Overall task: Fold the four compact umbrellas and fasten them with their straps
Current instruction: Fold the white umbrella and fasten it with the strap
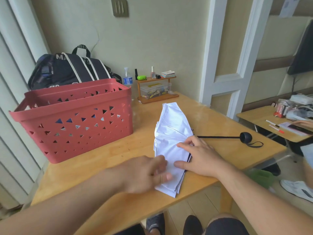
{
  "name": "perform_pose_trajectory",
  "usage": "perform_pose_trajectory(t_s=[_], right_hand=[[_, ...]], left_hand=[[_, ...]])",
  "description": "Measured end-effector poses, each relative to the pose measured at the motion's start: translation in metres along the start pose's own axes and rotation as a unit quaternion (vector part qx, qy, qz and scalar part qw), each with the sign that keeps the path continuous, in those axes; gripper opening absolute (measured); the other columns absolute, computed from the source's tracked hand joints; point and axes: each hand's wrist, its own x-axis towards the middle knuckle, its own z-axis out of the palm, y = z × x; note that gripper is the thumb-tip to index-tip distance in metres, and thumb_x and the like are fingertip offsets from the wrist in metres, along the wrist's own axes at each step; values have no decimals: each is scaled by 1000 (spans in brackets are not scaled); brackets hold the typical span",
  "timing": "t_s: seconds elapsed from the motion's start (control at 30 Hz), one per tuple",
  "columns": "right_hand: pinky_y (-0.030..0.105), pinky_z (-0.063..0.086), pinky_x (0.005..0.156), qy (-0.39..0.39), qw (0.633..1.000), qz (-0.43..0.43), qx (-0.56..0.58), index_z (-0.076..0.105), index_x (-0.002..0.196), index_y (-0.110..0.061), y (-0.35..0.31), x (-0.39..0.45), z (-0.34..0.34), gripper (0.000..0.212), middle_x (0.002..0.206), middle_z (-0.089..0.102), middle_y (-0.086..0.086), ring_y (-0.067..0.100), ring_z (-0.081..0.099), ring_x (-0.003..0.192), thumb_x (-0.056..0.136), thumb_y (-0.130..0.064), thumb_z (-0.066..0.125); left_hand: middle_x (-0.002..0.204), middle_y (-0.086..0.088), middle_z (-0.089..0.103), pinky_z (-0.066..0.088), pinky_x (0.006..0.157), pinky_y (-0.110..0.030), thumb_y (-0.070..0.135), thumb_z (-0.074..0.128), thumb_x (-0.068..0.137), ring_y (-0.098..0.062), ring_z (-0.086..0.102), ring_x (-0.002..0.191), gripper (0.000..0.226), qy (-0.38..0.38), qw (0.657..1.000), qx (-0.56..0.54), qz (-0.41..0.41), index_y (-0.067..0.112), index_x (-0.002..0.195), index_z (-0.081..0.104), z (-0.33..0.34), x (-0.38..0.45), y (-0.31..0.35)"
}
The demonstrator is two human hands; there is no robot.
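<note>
Knees and dark shoes (pixel 192 225), at 6 o'clock, bottom edge of the view, under the table edge.

Left hand (pixel 145 173), at 7 o'clock of the table: blurred; fingers bent over the near left edge of the canopy, fingertips on the cloth. Whether they pinch a fold cannot be told.

Right hand (pixel 201 156), just right of the left hand: laid flat on the canopy, fingers straight and a little spread, thumb stretched out along the near side, pressing the cloth down.

Umbrella canopy (pixel 171 133), pale lilac-white, lying flattened in pleats on the wooden table (pixel 94 168), centre, running from 12 to 6 o'clock; not rolled, no strap around it.

Umbrella shaft (pixel 218 137), black, extended toward 3 o'clock from beneath the right hand, ending in a round black handle (pixel 246 137) with a wrist loop (pixel 255 144) lying on the table.

Red basket (pixel 74 119), perforated with triangles, at 10 o'clock, apart from the canopy.

Black backpack (pixel 71 70), behind the basket against the wall.

Small wooden shelf (pixel 156 97), at 12 o'clock, holding bottles and a clear box.
</note>
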Motion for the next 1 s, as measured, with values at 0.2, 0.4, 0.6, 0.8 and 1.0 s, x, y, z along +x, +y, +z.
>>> perform_pose_trajectory(t_s=[0.2, 0.4, 0.6, 0.8, 1.0], right_hand=[[39, 25, 119, -14, 1000, 3, 1, 36, 156, -46, -2, -2, -2, 87, 143, 27, -19, 5, 23, 144, 80, -86, 53], [41, 24, 120, -8, 1000, 4, -5, 34, 157, -46, -3, -4, -3, 85, 146, 28, -19, 8, 19, 146, 83, -85, 50], [36, 32, 118, -2, 998, 33, 58, 53, 147, -40, -10, -1, -14, 89, 137, 39, -20, 7, 34, 140, 75, -92, 41], [41, 35, 106, 15, 999, 30, -17, 56, 133, -42, -38, -13, -6, 91, 125, 34, -21, 11, 32, 129, 64, -97, 32], [39, 28, 102, -28, 999, 30, -30, 45, 129, -40, -38, -18, 3, 80, 123, 26, -17, 13, 25, 128, 69, -93, 41]], left_hand=[[130, 7, 64, 45, 103, -33, 48, 55, 98, -18, 56, 124, 37, 217, 973, 46, 57, 30, 129, 65, -10, 59, -23], [163, 18, 24, 17, 125, -38, 99, 35, 75, -9, 18, 153, 101, 106, 992, 61, 27, 40, 156, 35, 17, 63, -38], [169, 19, -14, -6, 128, -37, 91, 50, 78, -6, -15, 155, 116, 0, 997, 72, 8, 36, 166, -3, 11, 50, -27], [167, 23, 5, 7, 128, -30, 81, 72, 70, 0, 1, 155, 119, -34, 999, 9, 27, 38, 164, 14, 0, 50, -34], [115, 8, 77, 53, 85, -25, 25, 73, 95, -10, 70, 104, 20, 184, 931, -304, -86, 28, 114, 77, -61, 97, -56]])
